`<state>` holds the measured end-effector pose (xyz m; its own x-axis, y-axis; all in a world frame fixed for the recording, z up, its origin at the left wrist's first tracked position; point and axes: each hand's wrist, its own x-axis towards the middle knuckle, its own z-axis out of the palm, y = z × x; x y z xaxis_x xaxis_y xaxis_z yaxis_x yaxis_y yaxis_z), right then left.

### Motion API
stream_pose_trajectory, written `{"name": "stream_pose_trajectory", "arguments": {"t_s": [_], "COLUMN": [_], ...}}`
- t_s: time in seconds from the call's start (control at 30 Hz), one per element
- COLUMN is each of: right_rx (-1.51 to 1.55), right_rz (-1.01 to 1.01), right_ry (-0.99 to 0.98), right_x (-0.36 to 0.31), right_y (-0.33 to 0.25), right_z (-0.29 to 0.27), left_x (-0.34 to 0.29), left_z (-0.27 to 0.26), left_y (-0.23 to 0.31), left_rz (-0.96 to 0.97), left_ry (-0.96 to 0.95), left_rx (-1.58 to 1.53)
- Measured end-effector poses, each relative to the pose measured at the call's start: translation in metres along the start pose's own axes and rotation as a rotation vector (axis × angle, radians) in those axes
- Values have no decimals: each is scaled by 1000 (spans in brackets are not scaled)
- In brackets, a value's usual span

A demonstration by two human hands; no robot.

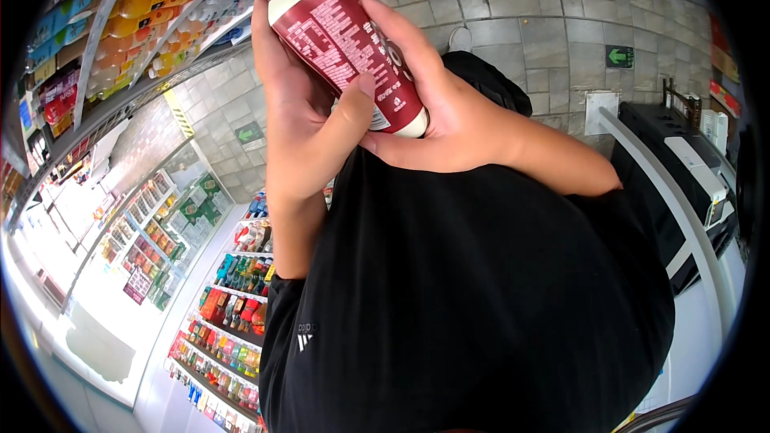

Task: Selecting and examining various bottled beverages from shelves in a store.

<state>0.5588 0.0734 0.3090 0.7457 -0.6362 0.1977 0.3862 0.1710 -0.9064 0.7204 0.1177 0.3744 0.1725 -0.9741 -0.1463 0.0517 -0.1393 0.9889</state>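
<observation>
A dark red bottle (pixel 337 48) with cream bands and a red cap is held up before me, tilted with its cap toward the upper left. Printed small text covers the side facing me. My left hand (pixel 301 112) is closed around the bottle's left side, its thumb pressed on the label near the lower end. Around the base and right side wraps my right hand (pixel 429 104), its fingers running up along the bottle. The cap is on. The bottle's far side and some of my fingertips are hidden.
Shelves of bottled drinks (pixel 140 20) rise at the far left, with more goods along the top. Packed shelves (pixel 228 305) stand at lower left. Grey floor tiles (pixel 529 40) carry green arrow signs (pixel 619 56). At right are a pale curved rail (pixel 682 208) and black equipment (pixel 666 140).
</observation>
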Motion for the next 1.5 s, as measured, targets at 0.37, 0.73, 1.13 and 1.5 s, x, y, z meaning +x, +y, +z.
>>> {"name": "stream_pose_trajectory", "arguments": {"t_s": [0.37,0.73,1.13,1.5], "right_rx": [-272,-461,-557,-600], "right_rz": [-141,49,-251,-232], "right_ry": [-33,29,165,187], "right_x": [-14,-26,-33,-37], "right_y": [-13,-42,-69,-86], "right_z": [-25,-64,-99,-118], "left_x": [3,2,16,33], "left_z": [30,66,120,142], "left_y": [-1,-1,10,3], "left_rz": [-23,-182,-130,-169], "left_ry": [236,334,206,231], "left_rx": [93,-15,-282,-99]}}
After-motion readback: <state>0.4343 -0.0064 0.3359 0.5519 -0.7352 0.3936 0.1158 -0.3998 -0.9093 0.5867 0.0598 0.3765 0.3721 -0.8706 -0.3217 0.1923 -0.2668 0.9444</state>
